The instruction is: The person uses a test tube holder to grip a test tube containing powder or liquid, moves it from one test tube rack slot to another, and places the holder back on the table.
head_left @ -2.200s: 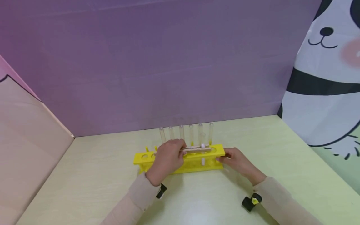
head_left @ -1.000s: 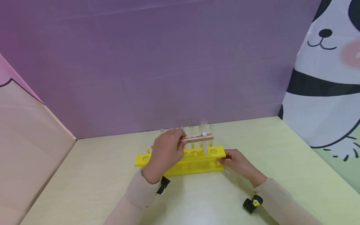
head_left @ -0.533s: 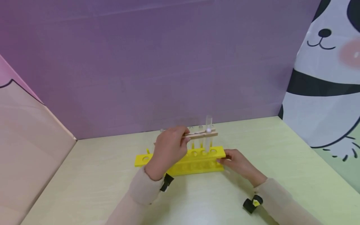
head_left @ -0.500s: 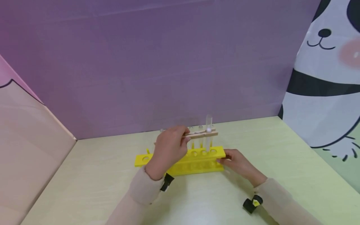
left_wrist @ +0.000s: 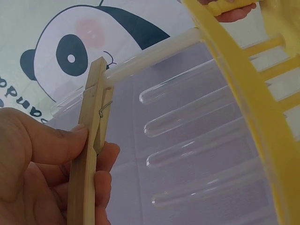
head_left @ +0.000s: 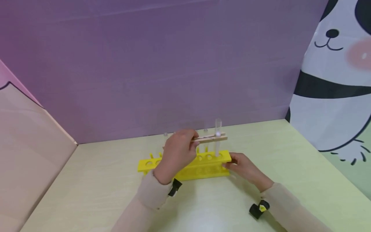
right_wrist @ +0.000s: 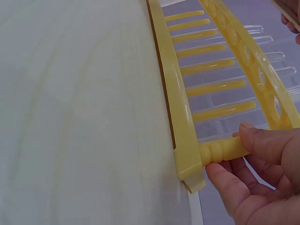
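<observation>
My left hand grips a wooden test tube holder, thumb on one side and fingers on the other. The holder's jaws clamp an upright clear test tube with whitish contents, near its upper part. The tube's lower end is at the rightmost hole of the yellow test tube rack; whether it is inside the hole I cannot tell. My right hand pinches the ribbed end post of the rack between thumb and fingers. Part of the rack's left half is hidden behind my left hand.
Several clear test tubes stand upside down on yellow pegs along the rack's back. The pale wooden table meets a purple backdrop behind, with a panda-print panel at right.
My left hand has raised the held tube from the second hole from the right and shifted it right, to the rightmost hole. The right hand keeps its hold on the rack.
</observation>
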### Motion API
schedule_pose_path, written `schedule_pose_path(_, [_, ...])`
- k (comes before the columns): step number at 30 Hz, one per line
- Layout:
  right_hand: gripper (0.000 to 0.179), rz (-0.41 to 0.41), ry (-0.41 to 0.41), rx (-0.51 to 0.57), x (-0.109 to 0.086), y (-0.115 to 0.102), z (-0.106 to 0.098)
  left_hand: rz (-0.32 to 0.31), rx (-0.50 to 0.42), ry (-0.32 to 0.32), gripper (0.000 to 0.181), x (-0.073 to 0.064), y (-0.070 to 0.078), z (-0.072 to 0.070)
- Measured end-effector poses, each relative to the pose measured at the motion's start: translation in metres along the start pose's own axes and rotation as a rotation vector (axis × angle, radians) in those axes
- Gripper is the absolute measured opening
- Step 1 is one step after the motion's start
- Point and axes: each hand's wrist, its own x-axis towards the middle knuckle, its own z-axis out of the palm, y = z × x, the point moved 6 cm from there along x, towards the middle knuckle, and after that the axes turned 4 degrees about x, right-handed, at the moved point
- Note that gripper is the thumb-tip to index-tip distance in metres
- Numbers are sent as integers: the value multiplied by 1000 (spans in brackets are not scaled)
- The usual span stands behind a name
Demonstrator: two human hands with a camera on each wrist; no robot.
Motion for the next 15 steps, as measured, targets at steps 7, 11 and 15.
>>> schedule_pose_path(7, [25, 11, 0, 13, -1, -1, 0, -6, -4, -21, 6, 0, 0, 9])
schedule_pose_path(11, [26, 17, 5, 10, -1, -2, 0, -14, -4, -34, 6, -1, -1, 15])
schedule_pose_path(15, [27, 21, 0, 12, -1, -2, 0, -13, -11, -62, 7, -5, -2, 20])
